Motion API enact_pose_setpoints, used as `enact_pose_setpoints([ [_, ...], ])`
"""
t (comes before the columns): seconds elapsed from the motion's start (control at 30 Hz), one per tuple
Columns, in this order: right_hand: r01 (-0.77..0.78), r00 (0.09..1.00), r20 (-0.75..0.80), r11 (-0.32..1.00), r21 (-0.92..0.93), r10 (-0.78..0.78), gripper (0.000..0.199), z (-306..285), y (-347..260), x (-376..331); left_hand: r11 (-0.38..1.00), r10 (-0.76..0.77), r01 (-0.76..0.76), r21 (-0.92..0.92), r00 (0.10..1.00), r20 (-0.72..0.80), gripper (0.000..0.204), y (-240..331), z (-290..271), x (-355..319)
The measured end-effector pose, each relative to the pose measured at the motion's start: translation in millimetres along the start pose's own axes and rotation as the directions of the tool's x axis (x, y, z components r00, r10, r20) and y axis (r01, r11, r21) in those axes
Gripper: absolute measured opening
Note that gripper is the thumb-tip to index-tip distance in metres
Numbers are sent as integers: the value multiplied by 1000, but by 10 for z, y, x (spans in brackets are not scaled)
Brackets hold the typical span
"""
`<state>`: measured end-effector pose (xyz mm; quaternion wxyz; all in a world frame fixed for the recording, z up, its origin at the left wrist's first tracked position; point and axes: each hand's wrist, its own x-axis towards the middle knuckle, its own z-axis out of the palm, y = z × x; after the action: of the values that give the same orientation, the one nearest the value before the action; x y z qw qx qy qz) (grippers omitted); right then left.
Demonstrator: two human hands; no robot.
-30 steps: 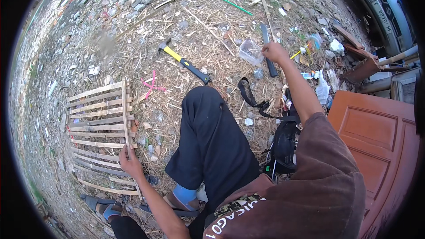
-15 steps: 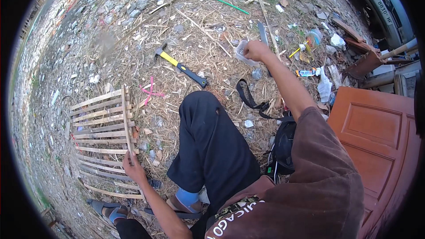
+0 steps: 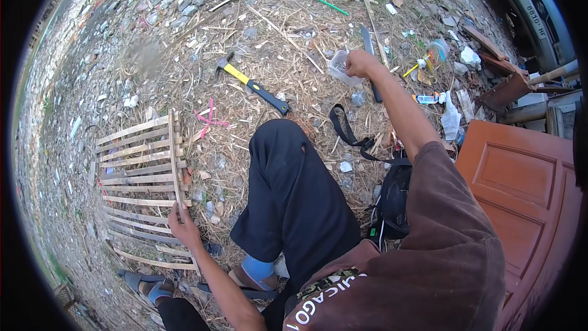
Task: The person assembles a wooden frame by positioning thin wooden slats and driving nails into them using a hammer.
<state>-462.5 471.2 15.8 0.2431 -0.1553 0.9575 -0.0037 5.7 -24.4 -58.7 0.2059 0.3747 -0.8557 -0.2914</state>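
At the left, the left hand point(image 3: 184, 225) stays pressed on the bamboo slat panel point(image 3: 142, 179), fingers closed around its cross stick, so the panel has not moved. In the middle lies the yellow-handled hammer point(image 3: 252, 84), untouched on the ground. At the right, the right hand point(image 3: 359, 62) has drawn back from the dark blade point(image 3: 369, 55) and now dips its closed fingers into a clear plastic container point(image 3: 340, 67); what it pinches I cannot tell. I judge it is fetching a small part for the panel. The ground point(image 3: 153, 43) is dry straw, stones and litter outdoors; a reddish wooden door point(image 3: 520, 202) lies at the far right.
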Motion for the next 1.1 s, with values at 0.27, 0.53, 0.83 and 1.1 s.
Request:
enact_pose_setpoints([
  [0.27,9,984,-176,999,-52,-18,18,55,79,-26,1000,-7,7,15,1000,6,33,-10,5,-12],
  [0.53,-167,980,-104,985,44,171,28,253,108,65,999,-34,34,14,999,14,33,1,7,-10],
  [0.83,-177,979,-89,980,92,185,29,193,199,77,999,-34,33,25,999,23,32,107,52,-23],
  [1.1,237,944,-330,744,625,-23,23,-266,-391,-197,997,15,-11,82,999,-50,32,146,-134,3],
])
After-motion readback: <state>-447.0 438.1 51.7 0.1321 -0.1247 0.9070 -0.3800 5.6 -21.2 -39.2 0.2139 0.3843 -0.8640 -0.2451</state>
